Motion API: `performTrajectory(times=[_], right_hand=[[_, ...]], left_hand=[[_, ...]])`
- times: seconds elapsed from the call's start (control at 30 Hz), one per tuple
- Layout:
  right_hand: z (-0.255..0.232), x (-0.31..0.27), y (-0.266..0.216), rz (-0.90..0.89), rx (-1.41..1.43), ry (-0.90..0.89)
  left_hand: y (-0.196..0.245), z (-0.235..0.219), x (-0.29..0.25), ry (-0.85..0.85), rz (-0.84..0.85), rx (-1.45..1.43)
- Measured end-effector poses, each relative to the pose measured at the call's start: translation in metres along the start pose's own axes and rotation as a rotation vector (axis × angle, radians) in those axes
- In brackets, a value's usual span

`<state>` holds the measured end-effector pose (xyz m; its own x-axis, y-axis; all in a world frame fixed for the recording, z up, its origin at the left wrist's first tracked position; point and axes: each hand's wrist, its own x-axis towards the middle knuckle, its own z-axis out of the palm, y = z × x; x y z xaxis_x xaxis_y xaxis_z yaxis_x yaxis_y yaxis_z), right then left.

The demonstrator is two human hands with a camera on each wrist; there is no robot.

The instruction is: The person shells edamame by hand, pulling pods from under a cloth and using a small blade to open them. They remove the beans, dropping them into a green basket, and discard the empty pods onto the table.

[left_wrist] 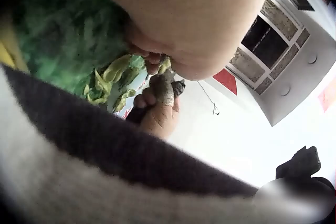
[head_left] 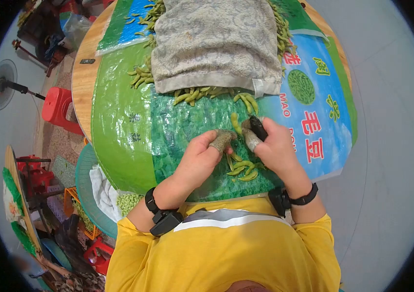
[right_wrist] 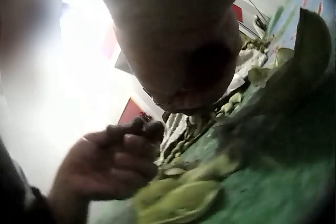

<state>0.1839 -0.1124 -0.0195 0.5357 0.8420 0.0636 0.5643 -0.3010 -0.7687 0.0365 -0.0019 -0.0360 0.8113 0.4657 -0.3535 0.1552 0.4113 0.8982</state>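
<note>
Left hand (head_left: 203,152) curled inward, with grey wrapping (head_left: 222,139) near the fingertips; right hand (head_left: 276,146) clenched round a black tool (head_left: 258,128), also with wrapping. Any hold by the left fingertips: hidden, impossible to tell.

Main risk, as judged: a slip of the tool into the left fingertips, from working so close together and from feeling dulled by the wrapping. Possible too: a crushed or dropped pod, from too hard a squeeze or a loose pinch; or loose pods (head_left: 248,171) brushed towards the near edge of the bench (head_left: 83,73) by a low wrist or a shifting plastic sheet (head_left: 124,107).

As for the green pod (head_left: 236,123), in the narrow gap between the hands, just beside the tool and beyond the left fingertips. Loose pods just below, between the forearms; more pods (head_left: 187,95) farther off, around and under a towel (head_left: 216,44).
</note>
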Motion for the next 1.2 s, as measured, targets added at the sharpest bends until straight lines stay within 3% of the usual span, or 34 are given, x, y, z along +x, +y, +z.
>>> performTrajectory(times=[0.03, 0.1, 0.17, 0.23, 0.27, 0.33, 0.37, 0.43, 0.5, 0.57, 0.67, 0.73, 0.83, 1.0, 1.07, 1.1, 1.17, 1.2], right_hand=[[-0.001, -0.003, -0.007, -0.005, -0.004, -0.007], [0.001, -0.01, -0.021, 0.349, 0.424, -0.215], [0.009, -0.015, -0.017, 0.267, 0.508, -0.178], [0.01, -0.017, -0.012, -0.019, 0.178, 0.012], [0.011, -0.015, -0.013, -0.018, 0.177, 0.01], [0.012, -0.011, -0.012, -0.054, 0.224, 0.045], [0.009, -0.009, -0.012, -0.05, 0.223, 0.048], [0.002, -0.006, -0.014, 0.354, 0.503, -0.281], [0.003, -0.006, -0.008, 0.337, 0.538, -0.269], [0.006, -0.009, -0.007, 0.321, 0.574, -0.261], [0.004, -0.016, -0.016, 0.186, 0.545, -0.215], [-0.003, -0.02, -0.019, 0.327, 0.576, -0.371], [-0.007, -0.02, -0.022, 0.349, 0.528, -0.433], [0.002, -0.021, -0.016, 0.228, 0.497, -0.382], [0.005, -0.021, -0.017, 0.229, 0.482, -0.377], [0.007, -0.02, -0.017, 0.219, 0.502, -0.366], [0.013, -0.018, -0.017, 0.207, 0.523, -0.351], [0.016, -0.016, -0.017, 0.213, 0.538, -0.362]], left_hand=[[-0.001, -0.001, 0.001, -0.038, 0.024, 0.059], [-0.004, -0.002, 0.001, -0.069, 0.049, 0.114], [-0.007, -0.002, 0.001, -0.069, 0.144, 0.077], [-0.006, -0.003, -0.001, -0.034, 0.226, 0.18], [-0.005, -0.003, -0.002, -0.002, 0.303, 0.286], [-0.006, -0.005, -0.004, -0.03, 0.29, 0.393], [-0.006, -0.006, -0.004, -0.056, 0.281, 0.502], [-0.005, -0.01, -0.005, -0.132, 0.23, 0.423], [-0.006, -0.011, -0.005, -0.202, 0.173, 0.344], [-0.007, -0.011, -0.005, -0.192, 0.147, 0.142], [0.0, -0.009, -0.006, -0.125, 0.126, 0.086], [-0.001, -0.011, -0.005, -0.126, 0.115, 0.12], [-0.005, -0.011, -0.004, -0.121, 0.128, 0.182], [-0.017, -0.017, -0.002, -0.108, 0.228, 0.264], [-0.006, -0.018, -0.007, -0.012, 0.394, 0.713], [-0.003, -0.018, -0.01, -0.012, 0.392, 0.713], [0.002, -0.019, -0.012, 0.052, 0.617, 1.09], [0.002, -0.019, -0.012, 0.05, 0.619, 1.091]])
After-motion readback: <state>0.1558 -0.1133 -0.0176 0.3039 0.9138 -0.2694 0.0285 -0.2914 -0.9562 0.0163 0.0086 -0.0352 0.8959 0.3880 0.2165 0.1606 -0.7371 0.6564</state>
